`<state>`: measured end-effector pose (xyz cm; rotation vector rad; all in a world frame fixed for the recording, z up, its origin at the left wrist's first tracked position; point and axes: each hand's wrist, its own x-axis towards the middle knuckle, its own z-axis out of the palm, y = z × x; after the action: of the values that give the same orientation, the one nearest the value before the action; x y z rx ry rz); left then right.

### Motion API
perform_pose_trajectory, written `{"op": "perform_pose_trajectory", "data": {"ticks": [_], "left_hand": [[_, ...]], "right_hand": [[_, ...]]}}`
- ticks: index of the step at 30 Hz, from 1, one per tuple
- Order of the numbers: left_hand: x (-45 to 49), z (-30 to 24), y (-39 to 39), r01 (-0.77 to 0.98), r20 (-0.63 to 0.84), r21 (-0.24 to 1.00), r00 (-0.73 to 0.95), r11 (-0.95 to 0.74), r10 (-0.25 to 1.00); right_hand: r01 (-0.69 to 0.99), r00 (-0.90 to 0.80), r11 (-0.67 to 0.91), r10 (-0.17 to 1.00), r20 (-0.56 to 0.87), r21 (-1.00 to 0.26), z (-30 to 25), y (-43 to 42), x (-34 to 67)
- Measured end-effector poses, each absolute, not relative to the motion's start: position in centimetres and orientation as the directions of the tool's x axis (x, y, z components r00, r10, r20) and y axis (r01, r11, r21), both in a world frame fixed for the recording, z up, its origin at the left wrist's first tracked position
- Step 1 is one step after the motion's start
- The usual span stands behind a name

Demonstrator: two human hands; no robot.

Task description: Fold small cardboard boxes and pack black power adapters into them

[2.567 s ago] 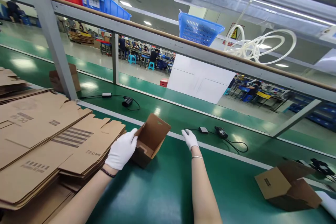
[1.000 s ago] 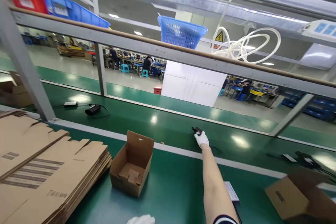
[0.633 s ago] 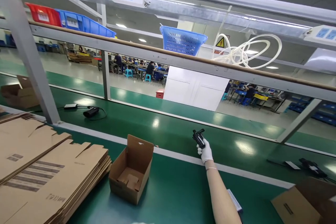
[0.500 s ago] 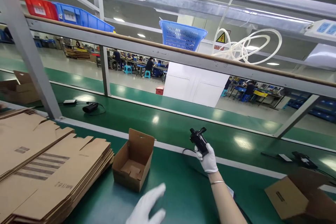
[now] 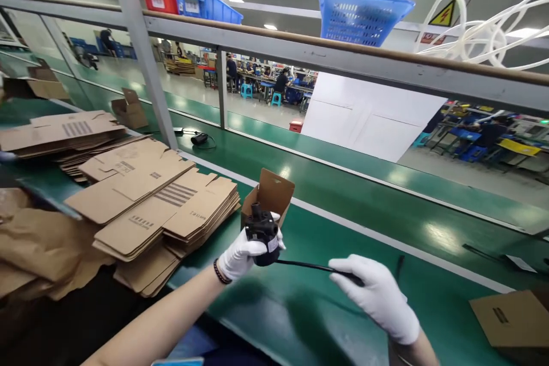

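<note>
My left hand (image 5: 243, 250), in a white glove, is closed round a small black water pump (image 5: 262, 234) with pipe stubs on its head. A black cable (image 5: 306, 265) runs from the pump's lower side to the right. My right hand (image 5: 377, 289), gloved as well, pinches this cable between thumb and fingers. Behind the pump stands an open cardboard box (image 5: 277, 191), its flap raised; the pump and my left hand hide part of it.
Flat cardboard cartons (image 5: 171, 200) lie in stacks on the left of the green work surface (image 5: 334, 240). Another cardboard box (image 5: 510, 317) sits at the right. A second black pump (image 5: 199, 138) rests beyond the metal post (image 5: 143, 51). A blue basket (image 5: 364, 17) stands on the rail above.
The pump has passed from my right hand to my left and moved left, in front of the open box. My right hand now grips its cable. The view has swung left.
</note>
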<state>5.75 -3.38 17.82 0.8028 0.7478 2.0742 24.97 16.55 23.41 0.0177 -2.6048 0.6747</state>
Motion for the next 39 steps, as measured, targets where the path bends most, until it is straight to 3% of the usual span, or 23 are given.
{"op": "perform_pose_trajectory", "data": {"ticks": [2,5,9,13,15,18,21,23,25,28,31,33,36,39], "left_hand": [[4.7,17.5,-4.9,-0.383,0.196,0.841,-0.44,-0.381,0.876],[4.5,16.9,-5.7,-0.328,0.058,0.93,-0.319,-0.168,0.946],[6.0,16.7,-4.8,-0.179,-0.034,0.983,0.011,0.035,0.999],[7.3,17.6,-4.1,0.103,0.072,0.991,0.132,-0.086,0.989],[7.4,17.9,-4.2,0.221,0.165,0.961,0.015,-0.165,0.986],[7.3,17.9,-4.6,0.29,0.278,0.939,-0.329,-0.183,0.902],[7.5,17.2,-4.7,0.29,0.351,0.93,-0.53,-0.223,0.772],[8.1,16.9,-4.5,0.22,0.35,0.937,-0.589,-0.272,0.729],[8.5,16.9,-4.3,0.142,0.324,0.942,-0.616,-0.304,0.718],[7.2,18.1,-4.7,0.153,0.321,0.947,-0.527,-0.284,0.787],[3.0,20.1,-5.6,0.427,0.364,0.885,-0.389,-0.184,0.846],[-0.4,21.0,-5.7,0.599,0.401,0.8,-0.526,-0.007,0.75],[-3.6,21.0,-4.7,0.553,0.302,0.742,-0.781,0.379,0.547],[-3.2,19.4,-3.5,0.498,0.165,0.724,-0.797,0.477,0.582]], "right_hand": [[-0.225,-0.842,0.907,0.003,0.54,-0.355,24.9,15.9,24.7],[-0.355,-0.819,0.894,-0.155,0.553,-0.275,26.6,13.7,22.7],[-0.388,-0.898,0.79,-0.207,0.389,-0.475,26.8,11.3,18.4],[-0.153,-0.988,0.736,-0.106,0.112,-0.659,24.5,10.9,15.3],[-0.045,-0.998,0.73,-0.01,0.055,-0.682,23.1,11.1,15.2],[-0.042,-0.981,0.727,0.099,0.166,-0.686,22.2,11.2,16.4],[-0.168,-0.971,0.743,-0.011,0.239,-0.647,22.6,10.3,17.9],[-0.156,-0.975,0.813,-0.035,0.22,-0.561,23.2,9.5,18.5],[-0.083,-0.978,0.886,0.015,0.207,-0.456,23.4,8.9,18.8],[-0.037,-0.967,0.933,0.057,0.249,-0.358,23.4,9.1,19.1],[0.0,-0.932,0.941,0.123,0.341,-0.339,23.8,10.7,19.6],[0.036,-0.902,0.935,0.183,0.391,-0.354,24.6,12.1,19.8],[0.064,-0.867,0.92,0.243,0.436,-0.386,26.3,13.8,19.4],[0.081,-0.885,0.922,0.241,0.399,-0.378,27.9,14.9,18.0]]}}
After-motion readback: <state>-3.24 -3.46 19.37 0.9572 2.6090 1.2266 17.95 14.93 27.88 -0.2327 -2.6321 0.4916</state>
